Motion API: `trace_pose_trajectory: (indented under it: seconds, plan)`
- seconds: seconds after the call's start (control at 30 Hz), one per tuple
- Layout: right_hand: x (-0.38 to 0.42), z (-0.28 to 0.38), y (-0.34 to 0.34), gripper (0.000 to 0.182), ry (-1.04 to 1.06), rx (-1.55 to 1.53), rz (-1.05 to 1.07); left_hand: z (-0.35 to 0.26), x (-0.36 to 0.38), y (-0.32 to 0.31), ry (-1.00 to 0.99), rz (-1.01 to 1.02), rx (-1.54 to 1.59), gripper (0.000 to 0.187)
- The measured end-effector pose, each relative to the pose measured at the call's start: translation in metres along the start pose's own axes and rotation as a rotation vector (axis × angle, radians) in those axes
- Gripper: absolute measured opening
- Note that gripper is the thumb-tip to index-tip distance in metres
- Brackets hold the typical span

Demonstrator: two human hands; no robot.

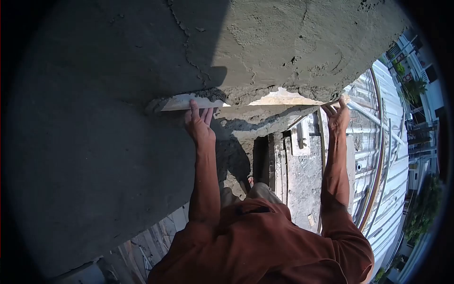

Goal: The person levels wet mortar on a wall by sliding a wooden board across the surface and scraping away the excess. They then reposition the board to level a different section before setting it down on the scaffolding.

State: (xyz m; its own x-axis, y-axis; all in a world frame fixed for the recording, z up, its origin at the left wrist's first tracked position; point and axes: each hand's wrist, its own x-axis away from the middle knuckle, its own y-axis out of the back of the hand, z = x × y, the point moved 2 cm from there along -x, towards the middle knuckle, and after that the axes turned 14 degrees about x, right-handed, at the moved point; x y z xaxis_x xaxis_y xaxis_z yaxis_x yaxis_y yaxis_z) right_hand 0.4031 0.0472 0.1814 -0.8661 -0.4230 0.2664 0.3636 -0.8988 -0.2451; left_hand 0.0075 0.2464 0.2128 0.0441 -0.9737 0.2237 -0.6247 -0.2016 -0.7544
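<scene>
A long pale board lies across the wet grey plaster of the wall, with mortar heaped along its upper edge. My left hand grips its left part, one finger over the face and the others beneath. At the board's right end, my right hand has its fingers wrapped round it. A rough mortar-covered ledge runs just below the board, between my two hands.
Wooden planks and a rough slab lie below, near my legs. Corrugated metal roofing with long poles stretches out on the right. More boards lie at the lower left. Buildings and trees stand at the far right.
</scene>
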Motion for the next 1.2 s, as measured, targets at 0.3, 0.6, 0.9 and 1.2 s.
trace_pose_trajectory:
  seconds: [0.3, 0.6, 0.9, 1.2]
  plan:
    - [-0.024, 0.021, 0.039, 0.052, -0.081, 0.009, -0.014, 0.026, 0.025, -0.033, 0.065, -0.011, -0.013, 0.047]
    - [0.013, 0.037, -0.009, 0.051, 0.098, -0.02, -0.082, -0.012, 0.015, -0.036, -0.034, 0.01, -0.001, 0.052]
    - [0.042, 0.051, -0.037, 0.05, 0.129, -0.086, -0.201, -0.04, 0.016, -0.05, -0.089, 0.016, -0.099, 0.068]
    - [0.0, 0.088, 0.016, 0.052, 0.18, -0.009, -0.207, -0.002, 0.049, -0.077, 0.041, 0.104, -0.074, 0.063]
